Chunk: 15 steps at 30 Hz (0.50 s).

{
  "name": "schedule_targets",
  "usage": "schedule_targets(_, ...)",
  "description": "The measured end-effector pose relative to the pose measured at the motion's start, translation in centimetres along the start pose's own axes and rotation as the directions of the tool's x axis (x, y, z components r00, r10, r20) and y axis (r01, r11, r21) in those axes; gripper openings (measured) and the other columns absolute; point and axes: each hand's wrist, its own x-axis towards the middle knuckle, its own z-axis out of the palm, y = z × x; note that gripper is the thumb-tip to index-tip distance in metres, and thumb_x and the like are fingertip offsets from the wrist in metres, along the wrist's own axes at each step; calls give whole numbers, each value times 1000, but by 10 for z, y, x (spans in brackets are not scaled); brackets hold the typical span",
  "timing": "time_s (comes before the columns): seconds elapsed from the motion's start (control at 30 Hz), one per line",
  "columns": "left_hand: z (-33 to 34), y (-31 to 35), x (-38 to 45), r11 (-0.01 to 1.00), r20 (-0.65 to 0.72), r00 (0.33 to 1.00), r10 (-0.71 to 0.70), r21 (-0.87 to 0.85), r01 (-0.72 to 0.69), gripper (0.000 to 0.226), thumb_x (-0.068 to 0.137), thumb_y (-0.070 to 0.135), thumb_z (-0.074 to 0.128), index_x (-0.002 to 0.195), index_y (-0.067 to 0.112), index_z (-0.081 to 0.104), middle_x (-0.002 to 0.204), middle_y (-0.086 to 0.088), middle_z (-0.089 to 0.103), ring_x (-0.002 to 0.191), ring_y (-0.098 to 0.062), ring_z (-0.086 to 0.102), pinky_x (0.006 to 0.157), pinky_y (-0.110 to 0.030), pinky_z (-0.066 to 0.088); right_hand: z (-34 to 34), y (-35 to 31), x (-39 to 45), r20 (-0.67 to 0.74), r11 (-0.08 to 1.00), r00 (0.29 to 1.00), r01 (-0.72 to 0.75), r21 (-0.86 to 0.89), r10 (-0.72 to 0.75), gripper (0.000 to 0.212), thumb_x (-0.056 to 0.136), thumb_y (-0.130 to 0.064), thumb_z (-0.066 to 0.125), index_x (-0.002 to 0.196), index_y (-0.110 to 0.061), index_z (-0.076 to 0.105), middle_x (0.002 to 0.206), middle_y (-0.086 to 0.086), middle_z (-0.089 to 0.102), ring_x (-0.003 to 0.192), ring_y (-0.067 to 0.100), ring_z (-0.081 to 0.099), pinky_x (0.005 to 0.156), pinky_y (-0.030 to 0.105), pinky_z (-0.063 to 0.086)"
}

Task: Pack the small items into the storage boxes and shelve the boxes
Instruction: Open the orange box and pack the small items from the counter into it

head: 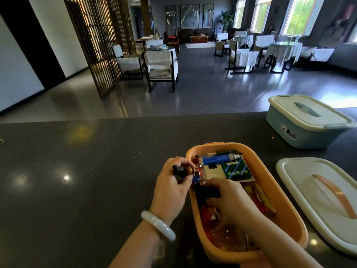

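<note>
— Orange storage box (287, 206), lid off, sits on the dark counter (87, 171) directly before the person. What fills it?

— A blue tube (220, 159), a green striped packet (234, 170), a white card, a yellow-and-red wrapper (258, 198) and red clear-wrapped items at the near end.

— And the hands?

— Left hand (170, 192), a pale bangle (157, 224) at its wrist, pinches a key ring with wooden beads (190, 174) at the box's left rim. Right hand (226, 196) reaches inside, fingers curled round a dark item (206, 193) I cannot identify.

— Its lid?

— Cream lid with an orange handle (316, 202), lying flat just right of the box. A pale blue box (307, 122), lid closed, marked "Bear", stands farther back right.
</note>
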Motion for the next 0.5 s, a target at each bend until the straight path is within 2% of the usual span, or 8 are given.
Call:
schedule_targets(0.07,1,-2,-1,1000,14,1000,-6,7,6,22,86,3,65,101,19,61,106,11,57,105,9,52,85,-4,41,-3,-1,0,30,1000,999,19,1,-19,43,86,-25,68,125,-37,56,123,-11,61,112,8,59,86,23,51)
schedule_targets(0.13,1,-3,-1,1000,26,1000,-16,8,16,24,86,4,65,101,22,60,106,13,56,106,10,51,86,-3,40,-10,0,1,52,999,998,20,42,-22,41,86,-26,67,124,-37,56,114,-13,64,94,1,63,70,15,53)
schedule_targets(0.2,3,-4,-1,999,40,999,-32,-2,32,26,85,5,66,98,27,60,105,15,56,106,12,50,87,-2,38,-19,1,2,31,996,999,26,84,-28,39,87,-25,67,122,-35,56,108,-14,64,86,-2,62,60,12,51)
schedule_targets(0.33,8,-4,2,994,115,990,-87,-60,94,28,84,9,68,91,35,61,105,18,57,104,13,52,85,-1,38,-31,3,6,-33,975,992,125,182,-121,42,86,-25,68,122,-41,52,100,-21,62,85,-9,60,58,8,48)
schedule_targets(0.4,10,-5,3,981,179,976,-125,-124,148,24,85,12,68,94,33,64,108,16,59,105,7,56,86,-12,45,-34,3,6,4,959,981,189,211,-194,49,85,-21,69,116,-51,48,97,-27,61,85,-14,60,59,6,48)
schedule_targets(0.5,11,-8,4,969,253,955,-152,-154,195,22,85,15,69,96,33,66,108,16,60,105,3,57,92,-22,45,-33,6,6,76,942,965,227,246,-253,57,79,-18,75,106,-59,46,97,-32,61,92,-18,57,65,-1,43)
